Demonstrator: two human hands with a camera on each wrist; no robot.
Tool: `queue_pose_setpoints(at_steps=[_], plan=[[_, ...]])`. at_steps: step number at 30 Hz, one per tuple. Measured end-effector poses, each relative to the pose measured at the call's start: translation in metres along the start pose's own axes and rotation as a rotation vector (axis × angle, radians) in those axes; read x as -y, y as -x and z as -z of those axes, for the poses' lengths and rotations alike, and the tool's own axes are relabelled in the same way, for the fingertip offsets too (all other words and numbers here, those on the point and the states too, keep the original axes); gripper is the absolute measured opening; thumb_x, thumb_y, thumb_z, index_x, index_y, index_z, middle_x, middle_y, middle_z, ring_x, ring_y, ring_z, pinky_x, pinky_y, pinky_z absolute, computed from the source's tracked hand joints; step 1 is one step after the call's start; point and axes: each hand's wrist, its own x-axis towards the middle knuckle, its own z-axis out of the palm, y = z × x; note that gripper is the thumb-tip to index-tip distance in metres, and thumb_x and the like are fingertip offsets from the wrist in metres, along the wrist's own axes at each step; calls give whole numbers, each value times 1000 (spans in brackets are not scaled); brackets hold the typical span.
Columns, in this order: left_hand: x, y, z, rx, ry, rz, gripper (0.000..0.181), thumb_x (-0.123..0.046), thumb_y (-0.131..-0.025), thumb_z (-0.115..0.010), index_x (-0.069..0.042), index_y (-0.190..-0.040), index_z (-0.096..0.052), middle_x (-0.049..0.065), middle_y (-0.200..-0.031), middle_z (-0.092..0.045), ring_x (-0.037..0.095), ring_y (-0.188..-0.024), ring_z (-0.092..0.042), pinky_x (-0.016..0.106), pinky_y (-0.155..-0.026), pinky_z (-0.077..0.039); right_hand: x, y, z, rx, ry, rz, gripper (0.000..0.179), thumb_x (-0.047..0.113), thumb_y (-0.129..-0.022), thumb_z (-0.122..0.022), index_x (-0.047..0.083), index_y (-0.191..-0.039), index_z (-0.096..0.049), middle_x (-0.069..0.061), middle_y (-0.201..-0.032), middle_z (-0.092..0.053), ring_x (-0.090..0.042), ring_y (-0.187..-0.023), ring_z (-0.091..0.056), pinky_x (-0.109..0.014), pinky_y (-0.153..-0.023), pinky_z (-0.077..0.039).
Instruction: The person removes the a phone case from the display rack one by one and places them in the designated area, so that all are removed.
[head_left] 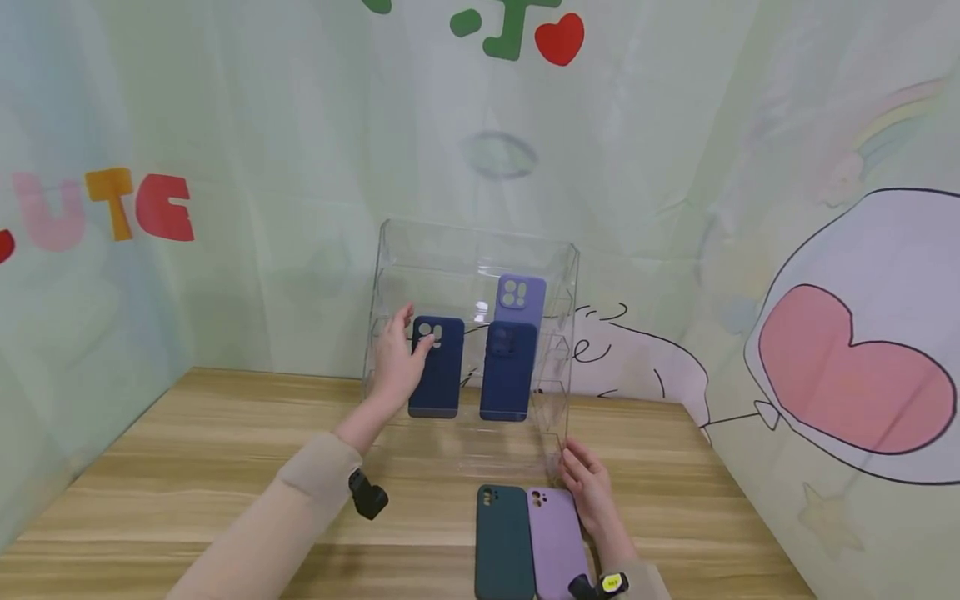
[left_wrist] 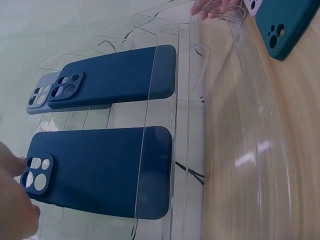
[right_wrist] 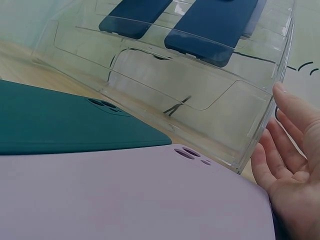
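Note:
A clear acrylic tiered display stand holds two navy phone cases side by side, the left case and the right case. Behind the right one a lavender-blue phone case shows its top. My left hand is at the upper left of the left navy case, thumb across its camera cutout and fingers extended beside it. In the left wrist view, only parts of its fingers appear near that cutout. My right hand rests by the stand's lower right edge, fingers loosely bent against the clear side.
On the wooden table, a dark green phone case and a lilac phone case lie side by side in front of the stand. A printed curtain hangs close behind the stand and along both sides.

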Motion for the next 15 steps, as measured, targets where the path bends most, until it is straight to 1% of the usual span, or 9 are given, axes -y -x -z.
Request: queue_pose_setpoints(at_steps=[3, 6, 8, 10, 15], plan=[[0, -1, -2, 18, -24, 28, 58, -13, -99, -56, 1, -150, -30, 22, -148, -41, 38, -135, -42, 51, -112, -37, 0, 0, 0, -3, -10, 1, 28, 13, -98, -58, 10, -126, -59, 15, -104, -65, 1, -97, -63, -17, -85, -53], [0, -2, -3, 42, -54, 58, 58, -15, -101, -54, 0, -151, -27, 22, -149, -40, 40, -134, -43, 53, -112, -36, 0, -1, -1, -7, -3, -2, 36, 13, -99, -58, 4, -133, -54, 14, -105, -64, 1, -98, -62, -17, -86, -53], [0, -3, -5, 49, -58, 72, 58, -15, -101, -53, -1, -151, -27, 23, -150, -40, 40, -134, -43, 52, -112, -36, 0, -2, -1, -20, 3, -11, 40, 13, -98, -58, 1, -136, -51, 14, -105, -64, 0, -98, -62, -17, -86, -53], [0, -3, -5, 49, -58, 78, 58, -15, -101, -52, -1, -151, -27, 24, -150, -40, 40, -134, -43, 52, -112, -37, 0, -2, -1, -24, 8, -15, 43, 13, -98, -58, -2, -138, -48, 14, -105, -64, 0, -99, -62, -17, -87, -53], [3, -2, -8, 22, -53, 76, 53, -13, -101, -53, 0, -148, -33, 25, -146, -43, 40, -133, -45, 52, -110, -38, 1, -2, 0, -22, 2, -14, 39, 13, -98, -59, 1, -134, -52, 13, -105, -64, -1, -98, -62, -18, -86, -53]])
